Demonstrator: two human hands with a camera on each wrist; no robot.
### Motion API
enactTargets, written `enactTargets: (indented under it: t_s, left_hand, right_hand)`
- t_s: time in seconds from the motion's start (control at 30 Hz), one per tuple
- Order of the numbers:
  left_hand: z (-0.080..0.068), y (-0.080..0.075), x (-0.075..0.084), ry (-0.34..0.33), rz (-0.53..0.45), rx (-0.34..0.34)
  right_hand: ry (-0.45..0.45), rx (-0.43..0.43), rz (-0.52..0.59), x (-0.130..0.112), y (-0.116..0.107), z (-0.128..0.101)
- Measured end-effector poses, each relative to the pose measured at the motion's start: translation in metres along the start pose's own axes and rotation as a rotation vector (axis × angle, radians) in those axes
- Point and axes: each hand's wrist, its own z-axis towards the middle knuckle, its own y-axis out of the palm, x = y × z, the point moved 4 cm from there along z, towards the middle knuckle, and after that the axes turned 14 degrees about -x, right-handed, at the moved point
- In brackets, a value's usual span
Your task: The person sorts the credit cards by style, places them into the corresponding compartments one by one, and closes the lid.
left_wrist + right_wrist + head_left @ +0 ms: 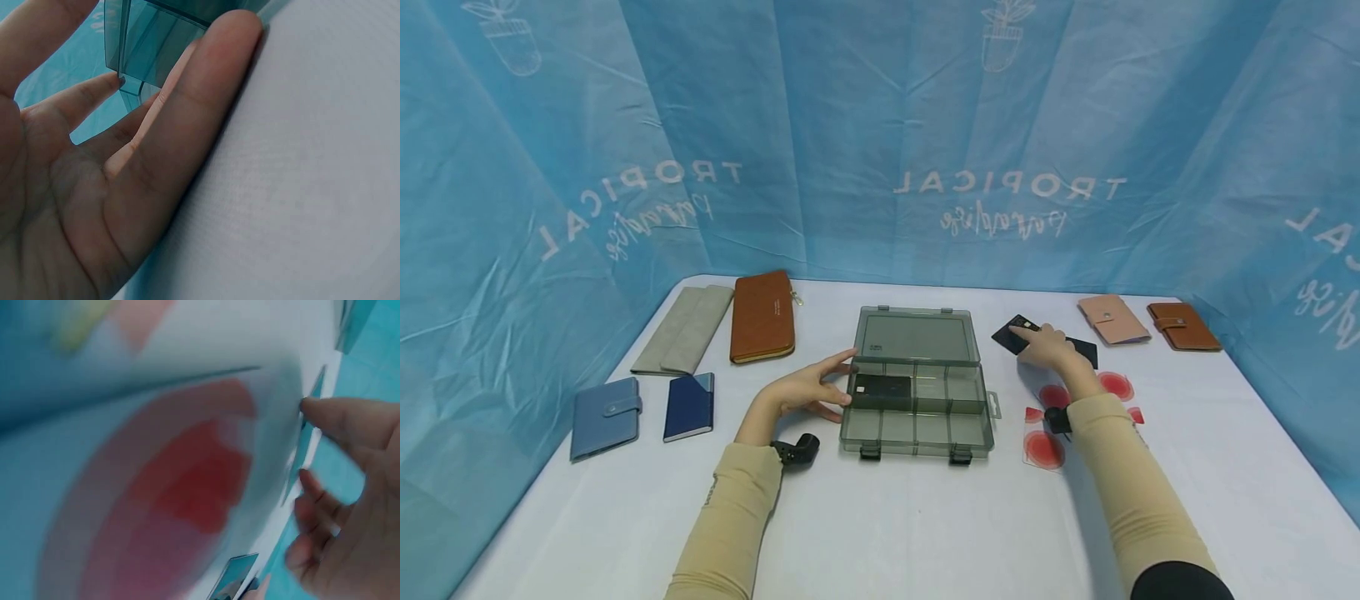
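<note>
My left hand (805, 390) rests against the left side of a clear grey-green compartment box (895, 448), fingers spread and mostly straight. The box's lid (917, 335) stands open toward the back. A black card (883, 387) with a chip lies in its left part, across the compartments. On the table to the right, my right hand (1041, 346) reaches down over another black card (1009, 335), fingertips right at it. In the right wrist view, the thumb (337, 415) and fingers are apart at the card's edge. One more black card (1086, 353) shows partly behind this hand.
Transparent sheets with red circles (1043, 450) lie beneath the right forearm. At left are a grey wallet (685, 329), a brown zip wallet (763, 317), a blue wallet (604, 418) and a navy one (688, 407). A tan wallet (1114, 318) and a brown wallet (1183, 326) lie far right.
</note>
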Motion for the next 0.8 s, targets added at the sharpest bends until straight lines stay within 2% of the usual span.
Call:
enactTargets:
  t_s: [0.13,0.23,0.6,0.67,0.8]
  left_hand:
    - [0.000,0.000,0.000,-0.002,-0.005,0.003]
    - [0.000,0.000,0.000,-0.010,-0.011,0.011]
    - [-0.001,-0.001,0.003,0.023,0.001,-0.011]
    - [-0.002,-0.001,0.003,0.048,0.010,-0.030]
    - [-0.002,0.000,0.001,0.060,0.012,-0.046]
  right_hand:
    - [-0.056,-0.010,-0.089,-0.006,0.004,0.002]
    - [-0.066,-0.016,-0.120,-0.010,0.006,0.001]
    - [-0.176,0.030,-0.090,-0.013,-0.004,-0.011]
    - [-0.114,0.048,-0.077,-0.012,-0.005,-0.012]
    - [0.142,0.027,-0.060,-0.004,-0.005,-0.012]
